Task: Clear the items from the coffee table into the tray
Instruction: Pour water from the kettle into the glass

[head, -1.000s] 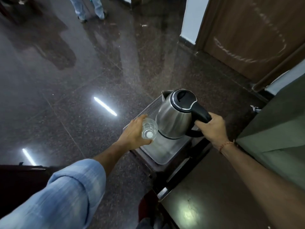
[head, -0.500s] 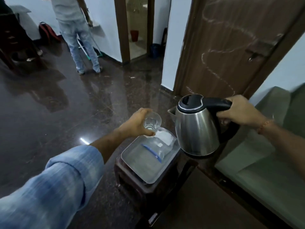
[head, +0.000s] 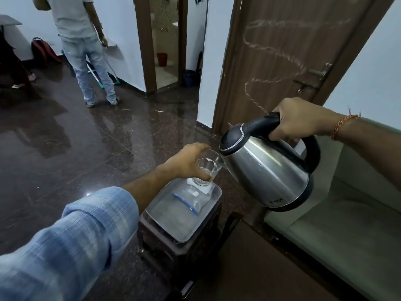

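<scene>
The left hand [head: 186, 164] has its fingers wrapped round a clear drinking glass [head: 207, 168] above the grey plastic tray [head: 156, 210], at its 12 o'clock edge. The right hand [head: 301, 118] is closed on the handle of a tilted stainless-steel kettle [head: 267, 168] at 3 o'clock. A clear zip bag [head: 191, 200] already lies inside; both held items remain.

One kettle [head: 269, 168], one glass [head: 207, 168], one tray [head: 152, 210] (one bag [head: 193, 199] inside)

Left arm extended forward, blue sleeve pushed back to mid-forearm; left hand [head: 188, 162] curled around a clear glass [head: 207, 168], thumb underneath, fingers over the far side. Right arm reaches in from the right, bare, a thread band at the wrist. Right hand [head: 302, 119] clenched knuckles-up around a kettle [head: 268, 168] handle, kettle tipped leftward.
</scene>
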The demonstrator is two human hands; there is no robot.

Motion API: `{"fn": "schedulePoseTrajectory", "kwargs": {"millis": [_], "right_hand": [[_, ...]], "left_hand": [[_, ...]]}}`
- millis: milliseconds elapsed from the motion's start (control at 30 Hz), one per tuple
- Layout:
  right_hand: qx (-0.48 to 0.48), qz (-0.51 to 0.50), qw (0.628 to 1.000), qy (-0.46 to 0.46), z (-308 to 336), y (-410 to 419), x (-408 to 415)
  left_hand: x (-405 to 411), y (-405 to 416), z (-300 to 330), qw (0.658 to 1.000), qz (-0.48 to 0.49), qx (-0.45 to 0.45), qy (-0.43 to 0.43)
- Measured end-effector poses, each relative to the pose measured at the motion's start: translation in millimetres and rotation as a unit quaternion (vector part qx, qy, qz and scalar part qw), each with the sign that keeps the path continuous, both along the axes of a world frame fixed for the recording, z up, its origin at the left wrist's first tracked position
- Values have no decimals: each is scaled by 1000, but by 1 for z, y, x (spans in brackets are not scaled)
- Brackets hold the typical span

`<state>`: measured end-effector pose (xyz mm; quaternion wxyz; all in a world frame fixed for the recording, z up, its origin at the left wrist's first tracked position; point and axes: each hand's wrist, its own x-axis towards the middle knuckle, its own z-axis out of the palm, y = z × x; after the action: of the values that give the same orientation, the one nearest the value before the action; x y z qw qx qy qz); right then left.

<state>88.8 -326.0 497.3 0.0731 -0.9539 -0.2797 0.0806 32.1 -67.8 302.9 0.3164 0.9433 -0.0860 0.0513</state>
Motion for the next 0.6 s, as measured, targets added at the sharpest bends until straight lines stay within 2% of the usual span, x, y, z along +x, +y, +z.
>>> {"fn": "schedulePoseTrajectory", "kwargs": {"millis": [200,400,600], "right_hand": [[-58,15,998,-20,16,12,-4],[-146,66,982,-100,26,34,0],[-180,81,974,-109,29,52,-7]], "left_hand": [[-5,-12,3,1000,-10,8,5],[-8,-20,4,1000,-21,-4,-5],[-8,-23,3,999,-12,-31,-4]]}}
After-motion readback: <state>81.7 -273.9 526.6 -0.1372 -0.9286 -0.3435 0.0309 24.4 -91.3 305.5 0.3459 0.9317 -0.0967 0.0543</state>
